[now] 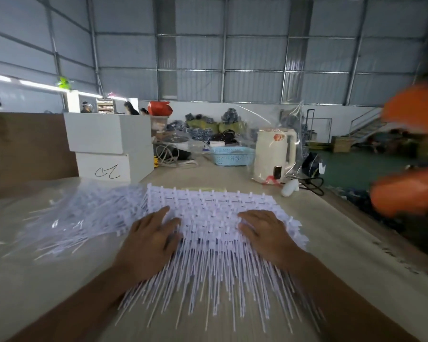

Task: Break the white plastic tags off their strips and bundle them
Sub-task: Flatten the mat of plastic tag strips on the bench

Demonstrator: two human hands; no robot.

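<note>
A thick stack of white plastic tag strips (pixel 208 218) lies on the table in front of me, its heads pointing away and its thin tails fanning toward me. My left hand (pixel 153 235) rests flat on the stack's left side, fingers fairly straight. On the right side my right hand (pixel 265 233) lies palm down, its fingertips bent onto the strips. A second, looser heap of white tags (pixel 84 218) sits to the left, partly under clear plastic film.
Two white foam boxes (pixel 109 146) stand at the back left. A cream kettle in a plastic bag (pixel 273 154) and a blue basket (pixel 231 156) stand behind the stack. A blurred person in an orange sleeve (pixel 405 193) is at the right edge.
</note>
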